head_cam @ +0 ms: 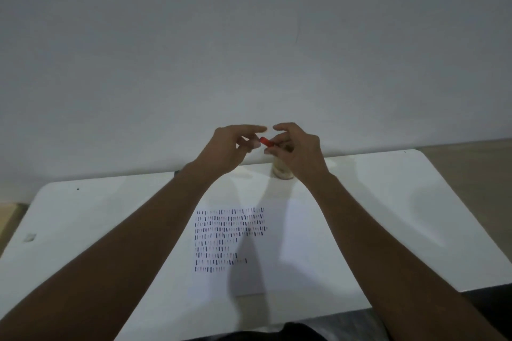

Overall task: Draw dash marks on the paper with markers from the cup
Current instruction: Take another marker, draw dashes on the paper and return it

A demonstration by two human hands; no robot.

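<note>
Both my hands are raised above the far edge of the white table (388, 202). A red marker (265, 141) shows as a short red end between them. My right hand (296, 149) grips the marker's body. My left hand (230, 147) pinches at its red end, fingers partly spread. Whether the cap is on or off is hidden by the fingers. The pale cup (281, 171) stands on the table just below my right hand, mostly covered by it. The white paper (291, 257) lies in the middle of the table, with several rows of dark and reddish dashes (230, 238) on its left half.
A plain grey wall rises right behind the table. A small pale scrap (29, 237) lies near the table's left edge. Wooden floor shows at the far right and far left. My dark clothing fills the bottom edge of the view.
</note>
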